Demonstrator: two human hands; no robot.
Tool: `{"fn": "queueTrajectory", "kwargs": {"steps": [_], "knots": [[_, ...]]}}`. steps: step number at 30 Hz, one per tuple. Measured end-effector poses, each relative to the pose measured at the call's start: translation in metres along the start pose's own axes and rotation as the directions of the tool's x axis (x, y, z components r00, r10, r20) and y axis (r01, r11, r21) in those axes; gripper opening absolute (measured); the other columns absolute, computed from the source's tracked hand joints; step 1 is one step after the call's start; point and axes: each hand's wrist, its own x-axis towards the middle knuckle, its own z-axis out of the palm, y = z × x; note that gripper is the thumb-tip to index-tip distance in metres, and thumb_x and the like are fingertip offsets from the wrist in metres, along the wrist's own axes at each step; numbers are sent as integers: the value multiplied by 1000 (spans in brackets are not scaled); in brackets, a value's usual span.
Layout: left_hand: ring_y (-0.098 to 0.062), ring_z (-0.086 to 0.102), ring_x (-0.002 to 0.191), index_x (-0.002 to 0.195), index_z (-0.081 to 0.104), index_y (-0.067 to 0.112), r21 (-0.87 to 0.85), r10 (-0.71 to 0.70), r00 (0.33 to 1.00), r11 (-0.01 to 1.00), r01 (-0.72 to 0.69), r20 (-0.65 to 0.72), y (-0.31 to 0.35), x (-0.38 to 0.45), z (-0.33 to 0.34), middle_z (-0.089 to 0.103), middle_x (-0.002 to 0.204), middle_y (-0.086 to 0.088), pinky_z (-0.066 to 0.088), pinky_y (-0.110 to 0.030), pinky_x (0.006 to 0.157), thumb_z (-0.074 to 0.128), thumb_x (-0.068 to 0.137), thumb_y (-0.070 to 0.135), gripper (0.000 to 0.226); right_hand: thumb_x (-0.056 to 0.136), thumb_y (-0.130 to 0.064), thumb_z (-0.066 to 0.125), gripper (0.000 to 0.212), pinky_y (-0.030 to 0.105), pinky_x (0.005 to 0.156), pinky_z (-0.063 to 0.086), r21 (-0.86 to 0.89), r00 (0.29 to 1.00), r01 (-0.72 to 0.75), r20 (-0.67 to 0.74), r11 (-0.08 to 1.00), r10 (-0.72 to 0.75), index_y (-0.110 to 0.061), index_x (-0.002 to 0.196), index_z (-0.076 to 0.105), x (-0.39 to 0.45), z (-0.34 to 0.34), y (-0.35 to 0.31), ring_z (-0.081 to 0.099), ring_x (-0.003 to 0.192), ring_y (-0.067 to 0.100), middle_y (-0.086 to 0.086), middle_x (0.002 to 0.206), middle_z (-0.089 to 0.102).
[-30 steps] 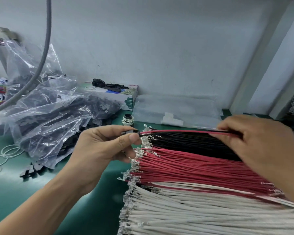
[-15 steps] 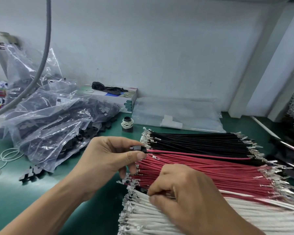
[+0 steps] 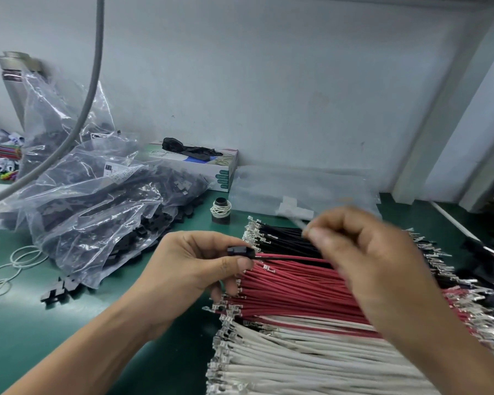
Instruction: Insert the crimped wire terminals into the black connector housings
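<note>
1. left hand (image 3: 194, 269): forearm comes in from lower left, palm turned inward; thumb and forefinger pinch a small black plastic connector housing (image 3: 240, 251) just left of the terminal ends of the black wire bundle (image 3: 283, 240); other fingers curled under.
2. a red wire and a black wire (image 3: 285, 257) run right out of the housing, above the wire bundles, and pass behind the right hand.
3. right hand (image 3: 374, 260): raised over the black wire bundle, back of hand to camera, motion-blurred; fingers curled, thumb against forefinger pinching a thin white wire (image 3: 298, 223) whose tip sticks out up-left; the far end is hidden by the hand.
4. red wire bundle (image 3: 291, 292) lies just nearer than the black bundle; white wire bundle (image 3: 297, 357) nearer again; crimped metal terminals at the ends, all on the green bench mat (image 3: 40, 332).
5. left of the black bundle: clear plastic bags of black housings (image 3: 97, 201); small black spool with white cord (image 3: 220, 210) just behind-left.
</note>
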Motion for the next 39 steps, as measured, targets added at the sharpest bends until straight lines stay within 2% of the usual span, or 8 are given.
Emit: {"fn": "queueTrajectory", "kwargs": {"steps": [6, 12, 14, 16, 20, 23, 35, 39], "knots": [[-18, 62, 50, 87, 82, 8, -5, -11, 1000, 1000, 11, -2, 0, 0, 1, 71, 65, -16, 49, -24, 44, 87, 61, 19, 29, 89, -28, 65, 12, 14, 38, 25, 234, 942, 143, -330, 962, -59, -28, 80, 72, 45, -41, -32, 37, 48, 8, -2, 69, 57], [-19, 62, 50, 88, 82, 9, 1, -17, 1000, 1000, 17, -4, 1, -1, 3, 71, 66, -16, 48, -24, 44, 88, 59, 23, 33, 93, -49, 64, 11, 30, 57, 56, -295, 906, 291, -221, 910, -361, -41, 92, 71, 49, -42, -49, 61, 63, 9, -22, 73, 65], [-19, 62, 50, 89, 82, 8, -2, -16, 1000, 1000, 16, -2, 1, -1, 3, 72, 67, -16, 48, -24, 44, 88, 60, 23, 32, 97, -57, 56, 13, 38, 65, 53, -384, 825, 367, -287, 847, -487, -48, 96, 66, 51, -41, -56, 61, 70, 13, -20, 82, 66], [-19, 62, 50, 88, 82, 8, -2, -17, 1000, 1000, 17, -4, 0, 0, 2, 72, 67, -17, 48, -24, 44, 88, 60, 23, 32, 98, -64, 49, 13, 28, 64, 48, -527, 788, 365, -264, 767, -557, -55, 97, 60, 56, -43, -67, 60, 71, 6, -23, 85, 65], [-19, 62, 49, 89, 82, 8, -19, -33, 999, 999, 33, 4, -2, -1, 2, 71, 64, -16, 48, -23, 44, 88, 63, 20, 29, 97, -53, 56, 11, 11, 67, 46, -559, 876, 387, -25, 733, -481, -44, 96, 63, 44, -33, -55, 57, 68, -5, -23, 83, 60], [-19, 62, 49, 90, 81, 7, -49, -44, 999, 998, 46, 31, 0, -1, 3, 71, 65, -18, 49, -23, 45, 87, 64, 16, 28, 91, -37, 63, 4, 18, 64, 44, -607, 898, 423, 183, 672, -400, -35, 89, 66, 12, -5, -14, 54, 73, 0, -18, 84, 53], [-18, 60, 47, 87, 82, 9, -24, -27, 999, 999, 28, 41, 1, -2, 4, 67, 60, -19, 49, -23, 44, 86, 64, 17, 24, 95, -25, 64, 13, 30, 59, 49, -531, 909, 357, 6, 768, -418, -19, 89, 73, -13, 18, 24, 58, 72, 10, -10, 85, 59], [-19, 61, 47, 87, 82, 9, -14, -15, 999, 1000, 16, 42, 0, -4, 8, 67, 60, -19, 49, -23, 44, 87, 60, 17, 28, 96, -25, 63, 13, 33, 57, 52, -591, 913, 360, 62, 722, -404, -20, 91, 73, -14, 21, 24, 60, 74, 12, -8, 86, 60]]}}
